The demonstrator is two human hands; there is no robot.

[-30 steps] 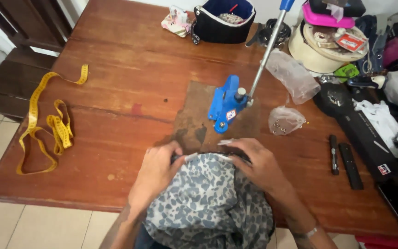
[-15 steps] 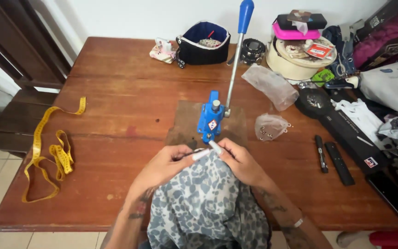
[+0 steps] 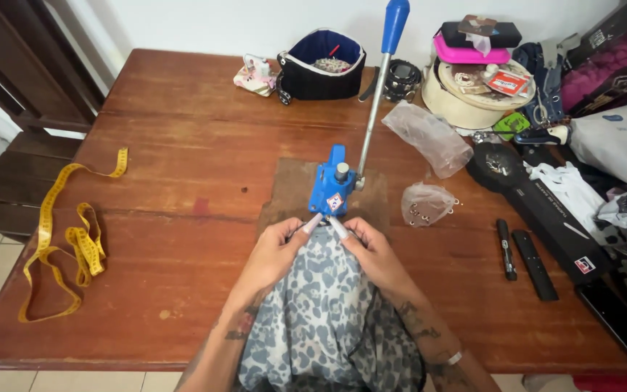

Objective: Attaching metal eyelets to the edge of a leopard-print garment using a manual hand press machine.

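Head view: the leopard-print fabric (image 3: pixel 324 319) lies over the near table edge, its top edge at the base of the blue hand press (image 3: pixel 330 189). My left hand (image 3: pixel 273 254) and right hand (image 3: pixel 371 254) pinch that edge. A yellow tape measure (image 3: pixel 67 232) lies far left on the wooden table (image 3: pixel 183 145).

A yellow tape measure (image 3: pixel 67 239) lies far left; a black pouch (image 3: pixel 321 65) sits at the table's (image 3: pixel 183 131) back.
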